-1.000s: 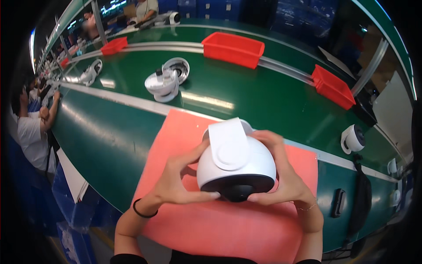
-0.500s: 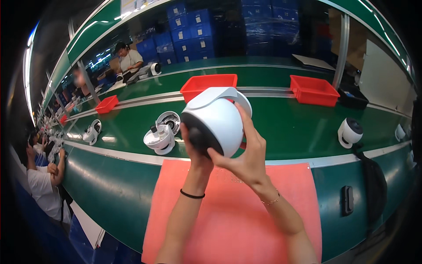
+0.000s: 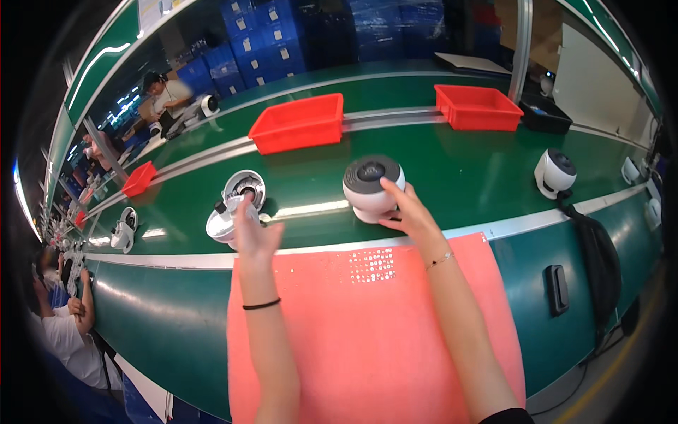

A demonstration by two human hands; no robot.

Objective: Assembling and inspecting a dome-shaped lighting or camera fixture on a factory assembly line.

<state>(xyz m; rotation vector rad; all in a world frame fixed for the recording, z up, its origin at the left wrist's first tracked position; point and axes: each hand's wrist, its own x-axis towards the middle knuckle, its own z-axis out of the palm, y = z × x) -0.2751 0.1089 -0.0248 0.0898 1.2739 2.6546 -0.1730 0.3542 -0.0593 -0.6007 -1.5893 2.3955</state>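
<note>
A white dome-shaped security camera [image 3: 353, 194] with a dark grey face stands upright on the green belt beyond the pink mat. My right hand [image 3: 415, 214] grips it from the right, thumb and fingers against its side. Farther left on the belt lies an opened white camera housing [image 3: 220, 225], its inner parts showing in the round half behind. My left hand [image 3: 256, 237] is over its right edge, thumb spread away and fingers stretched forward. Part of the housing is hidden by that hand, and whether the fingertips touch it is unclear.
Small screws stand in rows on the pink mat [image 3: 374, 339]. Red bins [image 3: 300, 126] line the belt's far side, beside a black tray [image 3: 545, 116]. Another camera [image 3: 555, 173] stands at right, near a black oblong object [image 3: 557, 290]. Co-workers sit at left.
The camera has gone from being held up in both hands to standing on the belt under my right hand. My left hand has left it and moved left to the opened housing.
</note>
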